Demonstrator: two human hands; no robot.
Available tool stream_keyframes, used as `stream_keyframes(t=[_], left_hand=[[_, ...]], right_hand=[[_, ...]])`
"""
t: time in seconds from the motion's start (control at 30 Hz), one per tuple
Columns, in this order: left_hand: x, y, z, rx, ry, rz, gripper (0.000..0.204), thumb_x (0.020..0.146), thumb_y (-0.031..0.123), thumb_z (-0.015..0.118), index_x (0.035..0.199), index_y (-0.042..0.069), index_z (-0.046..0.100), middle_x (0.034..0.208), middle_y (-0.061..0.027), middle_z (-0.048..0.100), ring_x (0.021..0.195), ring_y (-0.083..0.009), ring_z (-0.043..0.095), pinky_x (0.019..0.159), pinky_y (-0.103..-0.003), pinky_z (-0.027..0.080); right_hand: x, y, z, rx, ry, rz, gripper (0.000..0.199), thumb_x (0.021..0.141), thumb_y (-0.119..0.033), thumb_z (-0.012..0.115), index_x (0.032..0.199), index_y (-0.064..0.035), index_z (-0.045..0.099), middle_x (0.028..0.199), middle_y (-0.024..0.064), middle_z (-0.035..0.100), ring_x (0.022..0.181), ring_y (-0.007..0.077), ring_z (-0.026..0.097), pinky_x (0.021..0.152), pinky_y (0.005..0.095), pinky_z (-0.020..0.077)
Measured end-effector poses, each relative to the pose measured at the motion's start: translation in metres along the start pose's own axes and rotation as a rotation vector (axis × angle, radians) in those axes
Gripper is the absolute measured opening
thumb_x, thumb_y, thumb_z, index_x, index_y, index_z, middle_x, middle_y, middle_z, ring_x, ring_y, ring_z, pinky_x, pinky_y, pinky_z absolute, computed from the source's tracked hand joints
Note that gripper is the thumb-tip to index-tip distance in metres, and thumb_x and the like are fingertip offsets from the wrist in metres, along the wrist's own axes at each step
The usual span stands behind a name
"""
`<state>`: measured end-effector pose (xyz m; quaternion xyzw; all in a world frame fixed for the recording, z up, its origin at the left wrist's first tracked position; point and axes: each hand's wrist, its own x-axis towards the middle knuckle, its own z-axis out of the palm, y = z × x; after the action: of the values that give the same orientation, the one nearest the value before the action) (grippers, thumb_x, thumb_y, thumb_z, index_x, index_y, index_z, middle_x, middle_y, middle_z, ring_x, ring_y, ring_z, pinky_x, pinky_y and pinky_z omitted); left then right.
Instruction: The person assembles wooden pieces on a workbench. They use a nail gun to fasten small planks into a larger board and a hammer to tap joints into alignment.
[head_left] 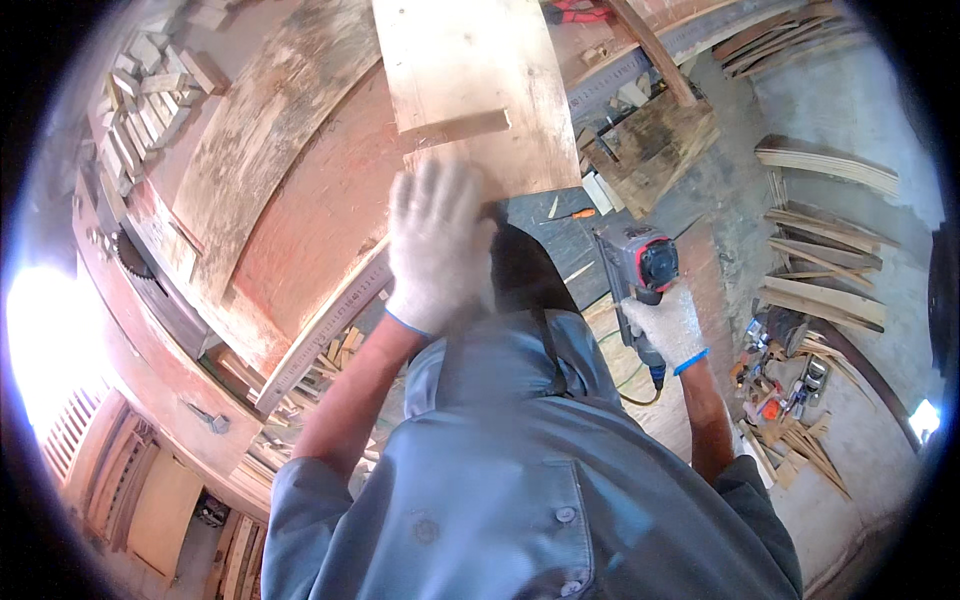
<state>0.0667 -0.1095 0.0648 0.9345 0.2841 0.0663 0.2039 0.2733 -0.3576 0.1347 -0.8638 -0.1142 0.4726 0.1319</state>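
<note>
A pale plywood board (478,60) lies on the reddish workbench in front of me, with a short wooden strip (458,128) on it. My left hand (438,240), in a white knit glove, is at the board's near-left edge, fingers stretched forward and slightly blurred. Whether it presses on the board or hovers just over it, I cannot tell. Off to the right, my right hand (668,325), gloved too, is wrapped round the handle of a grey and black nail gun (634,252) with a red-ringed cap. An air hose (645,398) runs from the handle's lower end.
A circular saw blade (134,256) stands up from the bench at the left. Wood offcuts (150,95) are heaped at the far left. An orange-handled screwdriver (580,213) lies beyond the nail gun. Stacked boards (825,165) and scattered tools (800,385) are on the right.
</note>
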Motion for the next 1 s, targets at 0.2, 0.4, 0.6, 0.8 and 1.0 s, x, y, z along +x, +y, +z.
stream_keyframes(t=[0.2,0.4,0.6,0.8,1.0], left_hand=[[0.0,0.027,0.009,0.023,-0.125,-0.087,0.068,0.084,0.017,0.071,0.147,0.0,0.053,0.152,-0.0224,0.05,0.146,-0.0427,0.041,0.123,-0.062,0.027],[0.0,0.022,-0.01,-0.108,-0.142,-0.063,0.058,0.087,0.007,0.07,0.143,0.002,0.058,0.151,-0.0223,0.053,0.144,-0.0418,0.045,0.123,-0.056,0.032],[-0.001,0.0,-0.005,-0.19,0.265,-0.395,0.051,0.094,0.008,0.066,0.143,-0.001,0.058,0.143,-0.0253,0.06,0.135,-0.0428,0.055,0.116,-0.049,0.043],[0.05,-0.053,0.028,-0.675,0.355,-0.786,0.059,0.107,0.043,0.055,0.141,-0.005,0.06,0.136,-0.0261,0.066,0.128,-0.0368,0.063,0.11,-0.04,0.047],[0.078,-0.074,0.031,-0.888,0.226,-0.74,0.05,0.106,0.045,0.058,0.117,-0.003,0.071,0.104,-0.0146,0.073,0.097,-0.0214,0.066,0.089,-0.036,0.051]], right_hand=[[0.034,0.012,-0.025,-0.002,-0.055,0.079,0.031,0.085,-0.03,0.078,0.084,0.0006,0.073,0.068,0.0116,0.07,0.062,0.0207,0.069,0.06,0.0384,0.0517],[0.068,-0.015,-0.045,0.026,-0.075,-0.162,0.033,0.083,-0.027,0.079,0.098,0.0025,0.072,0.081,0.0159,0.073,0.071,0.0228,0.072,0.069,0.039,0.0533],[0.067,-0.068,-0.075,0.048,-0.132,-0.139,0.029,0.082,-0.026,0.079,0.093,0.0001,0.072,0.076,0.0114,0.072,0.07,0.0208,0.072,0.069,0.0391,0.0539],[0.108,-0.147,-0.137,0.037,-0.02,-0.36,0.026,0.084,-0.029,0.073,0.081,-0.003,0.071,0.062,0.0044,0.066,0.058,0.0133,0.067,0.057,0.0335,0.0512],[0.241,-0.228,-0.208,-0.704,0.573,-0.647,0.061,0.087,-0.053,0.069,0.126,-0.0055,0.068,0.116,0.0303,0.071,0.114,0.0479,0.067,0.098,0.0531,0.0527]])
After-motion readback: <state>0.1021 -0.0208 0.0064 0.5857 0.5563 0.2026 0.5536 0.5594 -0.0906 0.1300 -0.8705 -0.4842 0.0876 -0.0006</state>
